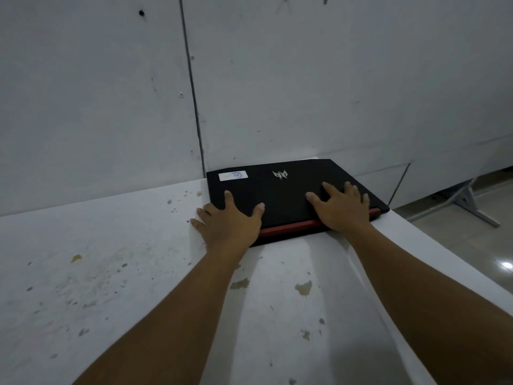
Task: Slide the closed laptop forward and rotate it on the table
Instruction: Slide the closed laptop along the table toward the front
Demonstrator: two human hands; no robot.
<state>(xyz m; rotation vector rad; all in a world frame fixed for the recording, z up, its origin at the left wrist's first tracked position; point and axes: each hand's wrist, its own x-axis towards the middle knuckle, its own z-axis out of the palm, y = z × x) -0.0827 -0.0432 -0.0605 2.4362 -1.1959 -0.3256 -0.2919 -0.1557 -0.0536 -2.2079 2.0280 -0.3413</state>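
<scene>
Head view: closed black laptop [288, 195] flat at far right corner of stained white tabletop [111, 273], against the wall [111, 93]. Left hand [230, 220] spread over near left corner, right hand [342, 208] flat on lid; both open-fingered, pressing, gripping nothing.

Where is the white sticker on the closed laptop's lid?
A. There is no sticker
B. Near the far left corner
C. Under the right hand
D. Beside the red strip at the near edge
B: the white sticker sits near the far left corner of the laptop lid, left of the silver logo and clear of both hands.
</scene>
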